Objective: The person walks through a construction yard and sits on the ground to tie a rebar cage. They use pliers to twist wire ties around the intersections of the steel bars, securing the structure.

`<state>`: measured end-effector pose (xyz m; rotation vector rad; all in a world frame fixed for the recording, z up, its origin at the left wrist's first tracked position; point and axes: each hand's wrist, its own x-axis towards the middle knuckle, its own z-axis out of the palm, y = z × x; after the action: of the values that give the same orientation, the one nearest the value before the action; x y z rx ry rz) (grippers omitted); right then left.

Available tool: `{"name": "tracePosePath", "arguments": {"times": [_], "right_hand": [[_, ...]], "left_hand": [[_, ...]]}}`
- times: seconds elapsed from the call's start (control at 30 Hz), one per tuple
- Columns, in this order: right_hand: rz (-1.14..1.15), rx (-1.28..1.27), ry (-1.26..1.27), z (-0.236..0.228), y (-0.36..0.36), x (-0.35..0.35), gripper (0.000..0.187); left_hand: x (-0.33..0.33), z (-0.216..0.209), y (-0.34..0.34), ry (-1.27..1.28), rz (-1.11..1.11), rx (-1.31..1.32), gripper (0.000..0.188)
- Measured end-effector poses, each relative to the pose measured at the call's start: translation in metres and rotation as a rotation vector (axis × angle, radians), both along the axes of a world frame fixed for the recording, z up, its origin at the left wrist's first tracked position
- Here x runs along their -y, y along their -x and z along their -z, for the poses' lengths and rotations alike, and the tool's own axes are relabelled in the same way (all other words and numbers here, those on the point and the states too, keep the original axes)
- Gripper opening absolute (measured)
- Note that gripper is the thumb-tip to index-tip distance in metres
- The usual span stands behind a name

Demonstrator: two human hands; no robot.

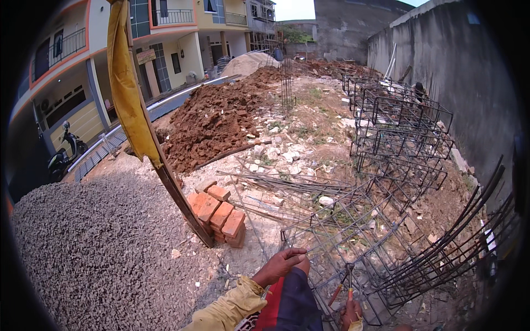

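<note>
right hand [350,314]: fingers around one handle of the pincers [350,292], handles apart | pincers' head: at the steel cage [364,256], contact unclear | left hand [280,267]: fingers bunched by the knee [302,266], cannot tell if pinching | advice: steady cage, square head before squeezing

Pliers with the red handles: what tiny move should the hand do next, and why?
Maybe the right hand should gently squeeze the pliers shut, I'd guess. Their handles stand apart, and their tip shows by the bars of the metal frame, though whether it touches them is too small to tell.
</note>
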<state>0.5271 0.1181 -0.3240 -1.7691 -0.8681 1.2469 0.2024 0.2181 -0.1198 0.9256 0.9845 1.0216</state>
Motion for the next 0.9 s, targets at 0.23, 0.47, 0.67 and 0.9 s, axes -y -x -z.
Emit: {"name": "tracePosePath", "arguments": {"times": [0.23, 0.47, 0.67, 0.9], "right_hand": [[-0.034, -0.451, -0.085, -0.161, 0.032, 0.05, 0.024], [0.159, -0.657, -0.077, -0.205, 0.044, 0.069, 0.026], [0.088, -0.514, -0.227, -0.121, -0.001, 0.052, 0.049], [-0.157, 0.083, 0.021, -0.118, -0.009, 0.032, 0.057]], "left_hand": [[-0.012, -0.039, -0.082, -0.37, 0.33, -0.226, 0.056], [0.006, -0.029, -0.118, -0.296, 0.498, -0.008, 0.055], [0.022, -0.017, -0.11, -0.311, 0.319, -0.061, 0.058], [0.051, -0.054, -0.081, -0.429, 0.217, -0.167, 0.059]]}}
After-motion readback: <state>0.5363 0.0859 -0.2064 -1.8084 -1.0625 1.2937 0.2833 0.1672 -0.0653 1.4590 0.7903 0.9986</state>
